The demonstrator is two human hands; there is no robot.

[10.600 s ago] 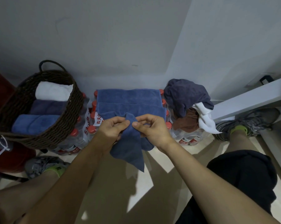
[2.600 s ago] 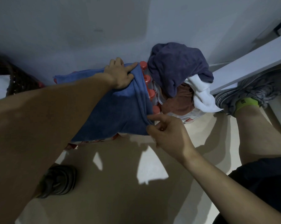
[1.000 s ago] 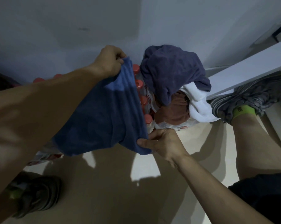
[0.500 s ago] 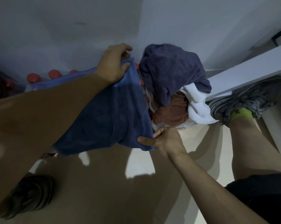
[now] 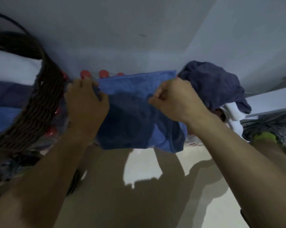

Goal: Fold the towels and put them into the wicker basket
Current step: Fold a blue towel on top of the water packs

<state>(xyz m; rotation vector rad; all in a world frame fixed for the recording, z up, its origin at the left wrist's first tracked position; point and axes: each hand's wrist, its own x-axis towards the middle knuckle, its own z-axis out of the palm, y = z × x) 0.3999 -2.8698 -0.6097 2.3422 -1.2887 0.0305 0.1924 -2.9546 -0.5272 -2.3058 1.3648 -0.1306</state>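
Note:
A blue towel (image 5: 135, 112) lies partly folded over packs of red-capped bottles (image 5: 102, 74), its front part hanging over the edge. My left hand (image 5: 86, 104) grips its left side. My right hand (image 5: 175, 99) is curled round a fold on its right side. The dark wicker basket (image 5: 40, 104) stands at the left and holds a white towel (image 5: 12, 68), a dark blue one (image 5: 9, 91) and a lighter blue one (image 5: 2, 119), all folded. At the right is a heap of unfolded towels: a dark blue one (image 5: 216, 83) on top, a white one (image 5: 234, 116) below.
A grey wall (image 5: 139, 30) rises right behind the bottles. A white ledge (image 5: 270, 102) juts in at the right above my right shoe (image 5: 270, 127) and green sock. My left shoe (image 5: 12, 163) stands below the basket. The pale floor (image 5: 155, 170) lies in front.
The view swung left and the basket came back into sight. My left hand moved from the towel's far right corner to its left side; my right hand rose from the hanging lower corner onto the top.

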